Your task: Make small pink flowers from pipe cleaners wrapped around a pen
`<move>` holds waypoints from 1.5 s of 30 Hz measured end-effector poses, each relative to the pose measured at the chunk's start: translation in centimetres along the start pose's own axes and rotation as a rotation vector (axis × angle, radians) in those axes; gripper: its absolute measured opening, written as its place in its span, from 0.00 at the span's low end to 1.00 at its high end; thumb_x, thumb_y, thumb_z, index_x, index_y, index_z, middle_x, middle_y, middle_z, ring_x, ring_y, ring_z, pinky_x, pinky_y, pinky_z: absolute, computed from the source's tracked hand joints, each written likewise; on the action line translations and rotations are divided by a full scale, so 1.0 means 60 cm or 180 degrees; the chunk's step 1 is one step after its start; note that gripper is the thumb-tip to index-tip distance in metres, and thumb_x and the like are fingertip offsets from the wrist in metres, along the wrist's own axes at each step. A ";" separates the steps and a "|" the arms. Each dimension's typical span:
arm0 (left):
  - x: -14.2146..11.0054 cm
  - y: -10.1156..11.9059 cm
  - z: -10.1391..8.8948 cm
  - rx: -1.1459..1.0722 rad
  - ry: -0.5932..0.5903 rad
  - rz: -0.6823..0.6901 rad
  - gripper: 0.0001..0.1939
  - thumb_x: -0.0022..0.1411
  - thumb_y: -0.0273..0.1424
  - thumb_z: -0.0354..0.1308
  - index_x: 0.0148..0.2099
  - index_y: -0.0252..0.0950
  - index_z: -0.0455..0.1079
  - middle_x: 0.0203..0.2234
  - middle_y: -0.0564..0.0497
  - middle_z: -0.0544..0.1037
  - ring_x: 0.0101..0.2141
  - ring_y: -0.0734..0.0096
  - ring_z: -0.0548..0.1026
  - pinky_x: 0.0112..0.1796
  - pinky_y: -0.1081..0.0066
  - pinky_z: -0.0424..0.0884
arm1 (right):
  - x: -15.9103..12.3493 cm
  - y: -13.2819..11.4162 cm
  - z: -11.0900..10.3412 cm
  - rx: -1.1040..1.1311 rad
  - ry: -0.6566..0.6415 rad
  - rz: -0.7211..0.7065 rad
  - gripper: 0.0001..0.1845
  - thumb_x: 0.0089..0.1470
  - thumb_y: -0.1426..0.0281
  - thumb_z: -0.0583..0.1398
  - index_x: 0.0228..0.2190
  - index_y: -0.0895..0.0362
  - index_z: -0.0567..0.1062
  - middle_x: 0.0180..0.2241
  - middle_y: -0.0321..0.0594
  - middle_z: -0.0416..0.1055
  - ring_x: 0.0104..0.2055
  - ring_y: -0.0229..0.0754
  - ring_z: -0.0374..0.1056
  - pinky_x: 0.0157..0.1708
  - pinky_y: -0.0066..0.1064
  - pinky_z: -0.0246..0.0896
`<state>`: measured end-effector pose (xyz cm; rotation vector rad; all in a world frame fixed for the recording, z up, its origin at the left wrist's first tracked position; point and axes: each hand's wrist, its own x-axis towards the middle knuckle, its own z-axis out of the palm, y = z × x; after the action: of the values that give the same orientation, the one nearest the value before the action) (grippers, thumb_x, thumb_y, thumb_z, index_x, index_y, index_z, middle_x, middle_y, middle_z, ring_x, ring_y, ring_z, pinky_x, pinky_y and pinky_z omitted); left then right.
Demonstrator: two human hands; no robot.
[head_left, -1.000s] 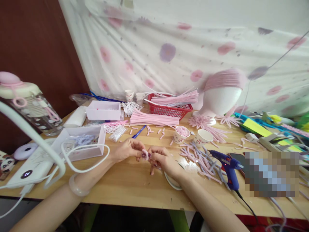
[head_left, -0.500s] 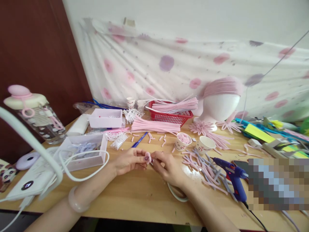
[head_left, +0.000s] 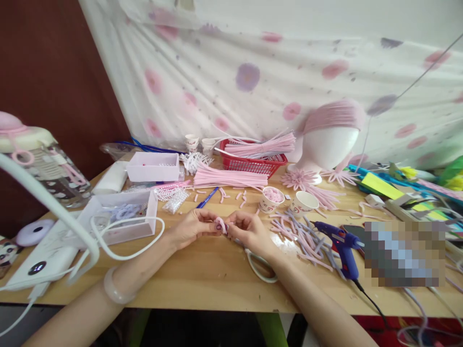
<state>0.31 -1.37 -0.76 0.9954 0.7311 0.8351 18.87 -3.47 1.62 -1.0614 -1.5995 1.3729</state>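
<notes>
A short pink pipe cleaner [head_left: 219,222], curled into a small loop, is pinched between my two hands above the table. My left hand [head_left: 193,227] grips its left side with thumb and fingers closed. My right hand [head_left: 249,233] has its fingertips closed on the right side, and the fingers partly hide the piece. Under my right hand lies a pair of scissors [head_left: 261,270], its white handle loop showing and its blades mostly covered. Just beyond sit a paper cup [head_left: 272,205] of curled pink pieces and another paper cup [head_left: 304,204].
Cut pink and grey pipe cleaners [head_left: 304,238] lie right of my hands, beside a blue glue gun [head_left: 342,248]. Behind are a pink bundle [head_left: 231,178], a red basket [head_left: 253,165] and a foam head [head_left: 327,144]. A white box [head_left: 119,226] and looping cable [head_left: 161,236] lie left.
The view has tipped downward, so the table's front edge sits higher. My right hand has turned slightly, exposing more of the scissors handle. Both hands still hold the curled pink piece.
</notes>
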 end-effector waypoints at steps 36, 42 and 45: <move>-0.006 0.002 0.019 -0.1384 0.0248 -0.0600 0.07 0.56 0.15 0.62 0.33 0.31 0.73 0.24 0.54 0.79 0.25 0.79 0.79 0.32 0.79 0.77 | 0.006 0.023 -0.006 -0.1526 0.0561 -0.1640 0.05 0.57 0.72 0.59 0.33 0.56 0.76 0.26 0.37 0.73 0.26 0.36 0.66 0.27 0.26 0.62; -0.005 0.003 0.016 -0.1051 0.0248 -0.0340 0.08 0.47 0.18 0.70 0.30 0.31 0.75 0.23 0.55 0.78 0.25 0.80 0.76 0.31 0.80 0.75 | 0.006 0.020 -0.007 -0.1602 0.0626 -0.1794 0.06 0.58 0.75 0.57 0.32 0.56 0.75 0.29 0.39 0.74 0.28 0.37 0.68 0.29 0.27 0.63; -0.007 0.004 0.017 -0.0846 0.0240 -0.0194 0.12 0.41 0.24 0.75 0.31 0.31 0.77 0.24 0.55 0.78 0.26 0.81 0.76 0.31 0.81 0.74 | 0.005 0.022 -0.006 -0.1678 0.0715 -0.1760 0.05 0.57 0.74 0.58 0.32 0.56 0.74 0.28 0.38 0.74 0.26 0.37 0.66 0.28 0.27 0.62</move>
<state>0.91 -2.05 -0.10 0.7041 0.6905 0.8944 19.24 -2.94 0.36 -0.9146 -1.9366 0.4605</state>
